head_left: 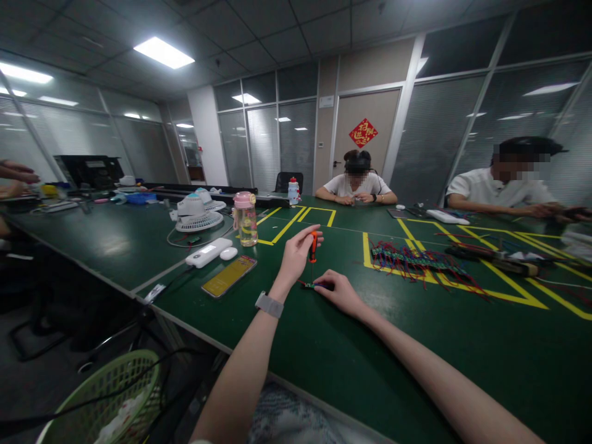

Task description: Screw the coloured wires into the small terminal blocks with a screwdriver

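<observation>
An upright screwdriver (313,248) with an orange and black handle is in my left hand (297,251), gripped near its top. Its thin shaft points down at a small green circuit board (309,285) lying on the table. My right hand (340,291) rests on the tabletop, its fingertips pinched on the right end of that board. Part of the board is hidden under those fingers. Red wire shows at the board's left end. My left wrist wears a watch with a grey band (269,304).
Left of my hands lie a phone (229,275), a white power strip (209,252) and a pink-lidded bottle (245,219). Wired boards (420,260) sit in a heap on the right, inside yellow tape. Two people sit across the green table (361,364). A green basket (152,364) stands below its edge.
</observation>
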Tool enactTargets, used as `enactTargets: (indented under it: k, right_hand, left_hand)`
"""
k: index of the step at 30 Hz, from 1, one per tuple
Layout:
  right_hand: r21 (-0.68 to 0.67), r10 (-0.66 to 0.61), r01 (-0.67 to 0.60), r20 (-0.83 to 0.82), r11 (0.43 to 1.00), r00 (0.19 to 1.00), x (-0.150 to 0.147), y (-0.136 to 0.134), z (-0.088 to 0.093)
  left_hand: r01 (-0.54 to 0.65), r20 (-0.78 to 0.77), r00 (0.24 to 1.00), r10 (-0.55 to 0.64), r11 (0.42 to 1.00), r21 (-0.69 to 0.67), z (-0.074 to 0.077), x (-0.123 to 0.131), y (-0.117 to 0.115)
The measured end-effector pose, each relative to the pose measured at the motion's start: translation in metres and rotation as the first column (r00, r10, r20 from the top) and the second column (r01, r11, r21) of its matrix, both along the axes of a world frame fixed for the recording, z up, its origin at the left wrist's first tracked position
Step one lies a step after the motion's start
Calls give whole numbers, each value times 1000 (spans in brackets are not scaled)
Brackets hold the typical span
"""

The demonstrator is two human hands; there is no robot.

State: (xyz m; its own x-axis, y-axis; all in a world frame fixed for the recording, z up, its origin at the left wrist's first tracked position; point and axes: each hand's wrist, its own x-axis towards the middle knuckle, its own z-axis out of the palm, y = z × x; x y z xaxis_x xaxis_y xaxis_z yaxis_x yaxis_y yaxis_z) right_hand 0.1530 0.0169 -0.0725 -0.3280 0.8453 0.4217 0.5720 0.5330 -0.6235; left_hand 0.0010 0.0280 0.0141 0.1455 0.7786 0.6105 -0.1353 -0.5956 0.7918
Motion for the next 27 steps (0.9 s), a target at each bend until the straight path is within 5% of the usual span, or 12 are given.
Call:
enactTargets:
  k: [6,12,18,24,27]
  right_hand:
    - [-3,8,-8,-14,1000,1000,0,1,-1]
    - [-6,10,-10,-10,1000,1000,0,1,-1]
    - [-6,3,-4,-12,1000,1000,0,0,1]
    - [8,8,-8,-10,1000,1000,0,2,-2]
    - [11,5,-5,-13,1000,1000,0,3,-4]
  left_hand:
    - [-282,-99,948,302,943,176,-1,-2,-1]
    - [-21,-21,1000,22,999,35,-2,1,1]
    - [-186,-141,968,207,971,151,-2,0,-3]
    - [59,5,998,-59,998,3,-2,4,-1]
    - [-52,-29,998,53,998,44,-3,2,0]
